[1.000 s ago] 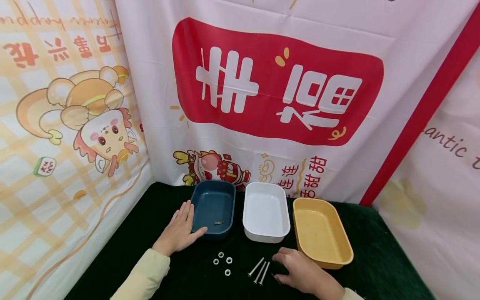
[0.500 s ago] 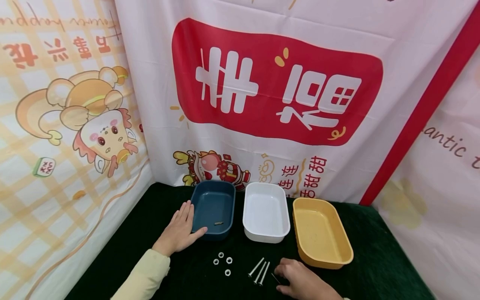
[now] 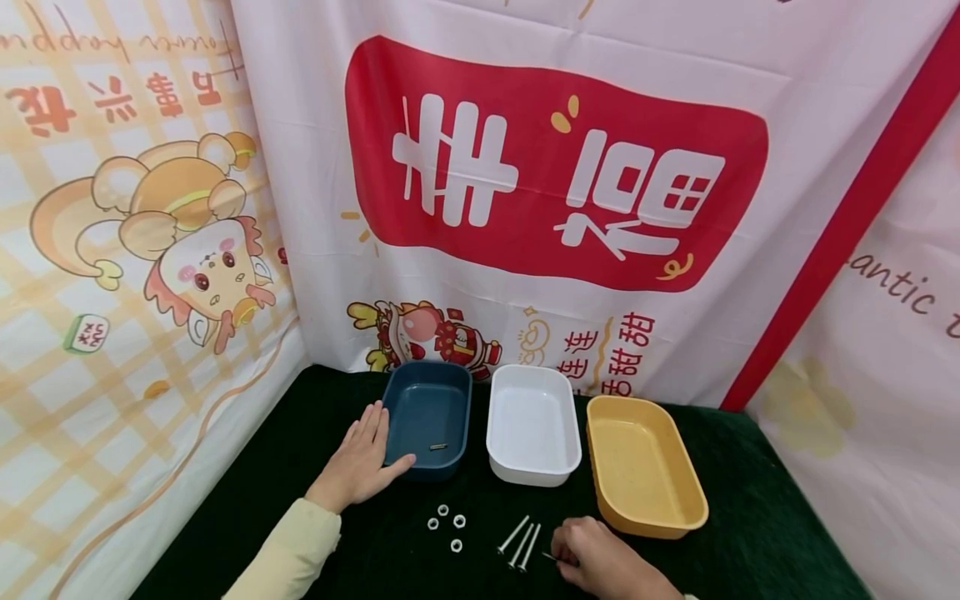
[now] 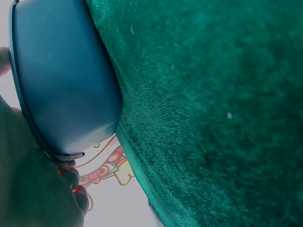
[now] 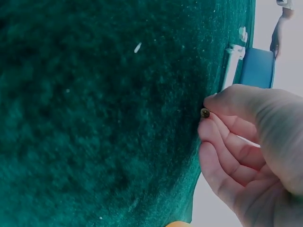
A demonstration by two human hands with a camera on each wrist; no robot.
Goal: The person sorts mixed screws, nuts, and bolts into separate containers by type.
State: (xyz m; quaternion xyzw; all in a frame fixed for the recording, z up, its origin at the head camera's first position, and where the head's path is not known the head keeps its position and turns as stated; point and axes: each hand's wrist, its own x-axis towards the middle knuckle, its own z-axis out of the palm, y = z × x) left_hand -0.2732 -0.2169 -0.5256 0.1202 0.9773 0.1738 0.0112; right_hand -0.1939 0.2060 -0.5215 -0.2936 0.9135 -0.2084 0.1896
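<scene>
My left hand [image 3: 357,462] rests with fingers straight along the left side of a dark blue tray [image 3: 463,417], its thumb at the front rim. A small dark metal piece [image 3: 438,447] lies in that tray. Between thumb and fingertips, my right hand [image 3: 603,560] pinches a thin dark screw [image 3: 550,557], its round brassy end [image 5: 205,113] showing in the right wrist view. Just left of this hand lie three long silver bolts [image 3: 529,547] side by side on the dark green cloth. Several silver hex nuts [image 3: 459,521] are grouped farther left, in front of the blue tray.
A white tray [image 3: 534,478] stands in the middle of the row, and a yellow tray [image 3: 652,528] at the right, close behind my right hand. Printed cloth walls rise behind and at the left of the green cloth [image 3: 772,500].
My right hand has drawn slightly back, and its fingers have closed in on the dark screw on the cloth, which now sits tilted in the pinch. The left hand stays put.
</scene>
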